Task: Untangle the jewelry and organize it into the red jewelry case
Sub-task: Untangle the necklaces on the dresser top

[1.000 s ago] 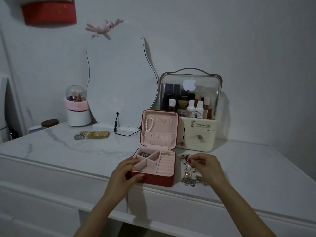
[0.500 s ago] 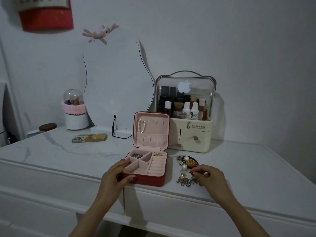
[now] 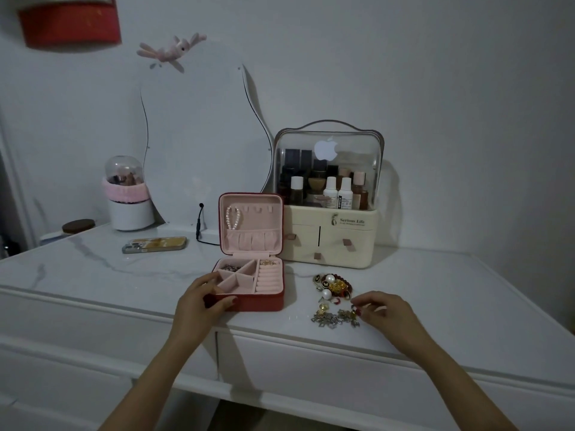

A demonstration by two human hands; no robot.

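The red jewelry case (image 3: 264, 301) stands open near the table's front edge, its pink lid upright with a pearl bracelet (image 3: 233, 217) hanging inside. Small jewelry lies in its two rear compartments. My left hand (image 3: 199, 301) grips the case's front left corner. To the right of the case lies a tangled pile of jewelry (image 3: 333, 287) with pearls, gold pieces and red beads, and a silver chain (image 3: 334, 318) in front of it. My right hand (image 3: 382, 311) rests at the pile's right edge, fingertips pinched on a small piece there.
A cream cosmetic organizer (image 3: 329, 237) with bottles stands behind the pile. A phone (image 3: 154, 244) lies at the left, with a white brush holder (image 3: 129, 200) and a curvy mirror (image 3: 202, 144) at the back. A black cable (image 3: 199, 228) runs beside the case.
My right hand has drawn back from the top of the pile to its lower right edge, uncovering the pearls and beads. My left hand stays on the case.
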